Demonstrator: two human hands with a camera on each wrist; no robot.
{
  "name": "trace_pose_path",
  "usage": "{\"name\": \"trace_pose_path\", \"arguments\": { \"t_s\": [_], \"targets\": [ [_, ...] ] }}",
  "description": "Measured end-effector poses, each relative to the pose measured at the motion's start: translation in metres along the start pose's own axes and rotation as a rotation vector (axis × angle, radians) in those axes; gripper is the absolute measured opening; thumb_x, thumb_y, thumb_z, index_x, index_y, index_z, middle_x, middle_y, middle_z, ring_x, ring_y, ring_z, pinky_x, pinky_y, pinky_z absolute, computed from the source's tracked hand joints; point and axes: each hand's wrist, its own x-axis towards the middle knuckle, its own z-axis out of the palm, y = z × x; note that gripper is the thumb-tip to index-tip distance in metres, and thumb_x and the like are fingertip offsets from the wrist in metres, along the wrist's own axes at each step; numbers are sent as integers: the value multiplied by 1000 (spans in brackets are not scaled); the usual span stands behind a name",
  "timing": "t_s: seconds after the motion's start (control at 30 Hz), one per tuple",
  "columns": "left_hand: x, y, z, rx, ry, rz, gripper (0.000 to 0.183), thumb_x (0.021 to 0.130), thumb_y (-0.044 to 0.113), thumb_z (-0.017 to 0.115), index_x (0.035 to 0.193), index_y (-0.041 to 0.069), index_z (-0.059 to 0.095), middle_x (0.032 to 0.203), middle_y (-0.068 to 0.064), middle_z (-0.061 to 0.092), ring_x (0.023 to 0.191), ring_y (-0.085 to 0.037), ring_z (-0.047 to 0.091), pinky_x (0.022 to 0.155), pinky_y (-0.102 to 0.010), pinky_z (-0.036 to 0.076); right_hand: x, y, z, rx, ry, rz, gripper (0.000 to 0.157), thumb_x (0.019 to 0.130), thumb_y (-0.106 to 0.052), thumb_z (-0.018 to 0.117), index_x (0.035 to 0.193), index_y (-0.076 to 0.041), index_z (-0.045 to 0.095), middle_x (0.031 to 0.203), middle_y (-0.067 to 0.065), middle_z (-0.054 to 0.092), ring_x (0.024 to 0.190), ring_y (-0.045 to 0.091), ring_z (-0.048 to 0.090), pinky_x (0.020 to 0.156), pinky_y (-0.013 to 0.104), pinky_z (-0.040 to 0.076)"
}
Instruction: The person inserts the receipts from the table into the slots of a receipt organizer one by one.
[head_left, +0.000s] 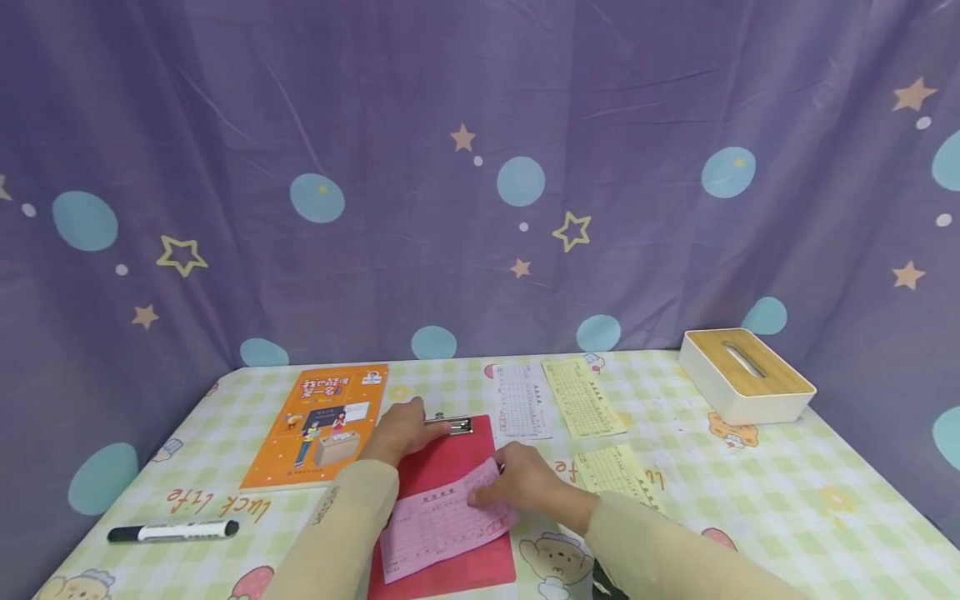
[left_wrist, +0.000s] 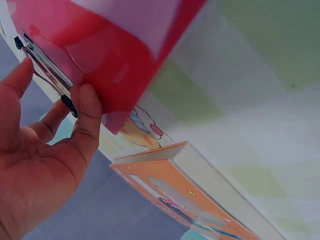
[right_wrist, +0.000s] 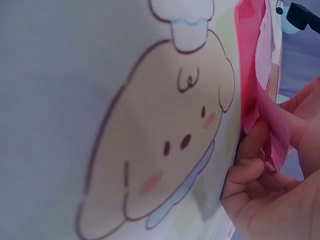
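Note:
A red clipboard (head_left: pixel 433 468) lies on the table, its metal clip (head_left: pixel 460 426) at the far end. My left hand (head_left: pixel 401 431) grips that clip; in the left wrist view, thumb and fingers sit around the clip (left_wrist: pixel 49 67) with its black-tipped lever. Over the board's lower part is a pink printed slip (head_left: pixel 437 527), tilted, one corner raised. My right hand (head_left: pixel 525 480) pinches the slip at its upper right edge. From the right wrist, the pink slip (right_wrist: pixel 276 125) is seen bent between thumb and fingers. The slip's top edge is apart from the clip.
An orange book (head_left: pixel 322 429) lies left of the clipboard, with a black-and-white marker (head_left: pixel 174 532) nearer. A white slip (head_left: pixel 520 400), a yellow slip (head_left: pixel 583 398) and another yellow slip (head_left: pixel 617 473) lie to the right. A tissue box (head_left: pixel 746 375) stands at back right.

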Motion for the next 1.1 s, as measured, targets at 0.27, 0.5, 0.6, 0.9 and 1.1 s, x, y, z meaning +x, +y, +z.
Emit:
{"name": "trace_pose_path", "arguments": {
  "t_s": [0.27, 0.5, 0.6, 0.9, 1.1],
  "targets": [
    [2, -2, -1, -40, 2, -4, 50, 91, 36, 76, 119, -1, 57, 93, -11, 59, 92, -24, 57, 81, -37, 47, 8, -4, 5, -61, 84, 47, 23, 77, -16, 89, 88, -4, 73, 72, 0, 65, 67, 16, 60, 62, 29, 47],
    [5, -1, 0, -40, 41, -12, 41, 91, 33, 77, 106, 0, 59, 84, -10, 57, 87, -23, 56, 77, -35, 45, 13, -10, 6, -78, 119, 93, 30, 75, -17, 91, 92, -4, 71, 75, 2, 65, 70, 17, 60, 64, 31, 49],
    [5, 1, 0, -45, 43, -33, 45, 91, 32, 77, 111, -3, 60, 86, -11, 58, 89, -25, 57, 80, -36, 46, 17, -12, 4, -104, 131, 92, 34, 73, -17, 92, 96, -3, 71, 78, 2, 65, 73, 19, 59, 66, 33, 50],
    [-2, 5, -3, -40, 33, -22, 61, 88, 36, 80, 123, -9, 57, 97, -15, 61, 94, -29, 57, 88, -41, 49, 30, -17, 2, -156, 153, 155, 43, 69, -15, 94, 99, 0, 67, 83, 6, 61, 76, 22, 56, 71, 36, 49],
    [-1, 1, 2, -61, 74, 8, 45, 88, 31, 81, 110, -2, 60, 88, -10, 60, 88, -25, 58, 82, -38, 48, 34, -20, 1, -156, 142, 204, 51, 68, -16, 95, 103, 2, 62, 84, 8, 58, 78, 23, 55, 72, 36, 46]
  ]
}}
